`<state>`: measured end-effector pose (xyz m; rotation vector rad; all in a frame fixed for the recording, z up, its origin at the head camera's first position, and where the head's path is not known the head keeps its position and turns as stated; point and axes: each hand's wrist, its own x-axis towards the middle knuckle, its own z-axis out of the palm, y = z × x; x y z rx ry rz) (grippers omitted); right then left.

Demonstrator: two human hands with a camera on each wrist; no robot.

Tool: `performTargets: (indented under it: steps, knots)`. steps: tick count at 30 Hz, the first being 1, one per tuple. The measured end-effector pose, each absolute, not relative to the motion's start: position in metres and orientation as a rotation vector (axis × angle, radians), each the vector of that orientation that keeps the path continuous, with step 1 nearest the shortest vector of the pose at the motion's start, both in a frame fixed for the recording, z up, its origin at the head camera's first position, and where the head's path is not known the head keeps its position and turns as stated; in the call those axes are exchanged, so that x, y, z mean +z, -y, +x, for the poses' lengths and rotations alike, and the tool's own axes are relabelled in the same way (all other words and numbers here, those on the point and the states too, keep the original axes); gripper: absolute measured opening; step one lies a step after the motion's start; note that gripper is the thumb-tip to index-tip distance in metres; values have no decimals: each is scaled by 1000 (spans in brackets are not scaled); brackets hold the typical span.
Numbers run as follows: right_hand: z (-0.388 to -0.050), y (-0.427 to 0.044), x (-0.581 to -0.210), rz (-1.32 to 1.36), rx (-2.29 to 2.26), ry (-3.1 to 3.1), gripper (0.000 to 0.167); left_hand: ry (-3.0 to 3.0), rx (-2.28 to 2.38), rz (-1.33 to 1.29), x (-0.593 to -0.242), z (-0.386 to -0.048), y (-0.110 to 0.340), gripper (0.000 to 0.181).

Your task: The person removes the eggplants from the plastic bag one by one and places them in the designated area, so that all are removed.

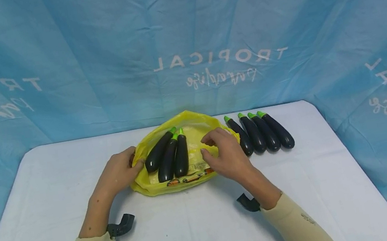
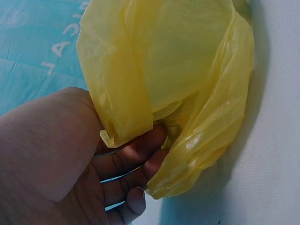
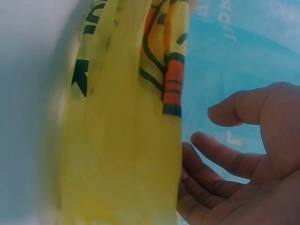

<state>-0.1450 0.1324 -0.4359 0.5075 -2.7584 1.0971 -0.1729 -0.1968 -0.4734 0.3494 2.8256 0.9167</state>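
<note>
A yellow plastic bag lies on the white table with its mouth spread wide. Inside, on its left side, three dark eggplants with bright green stems lie side by side. My left hand pinches the bag's left rim; the left wrist view has its curled fingers at the yellow film. Over the right part of the bag hovers my right hand, thumb and fingers parted with nothing between them. In the right wrist view the printed bag wall stands beside those fingers.
Several more eggplants lie in a row on the table, just right of the bag. A blue printed cloth hangs behind the table and along its sides. Each wrist wears a black mount.
</note>
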Motion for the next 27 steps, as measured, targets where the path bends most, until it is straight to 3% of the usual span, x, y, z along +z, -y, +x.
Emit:
performTargets:
  steps: [27]
  knots:
    - [-144, -112, -463, 568, 1105, 2849, 33, -2833, 875, 339, -471, -174, 196, 15]
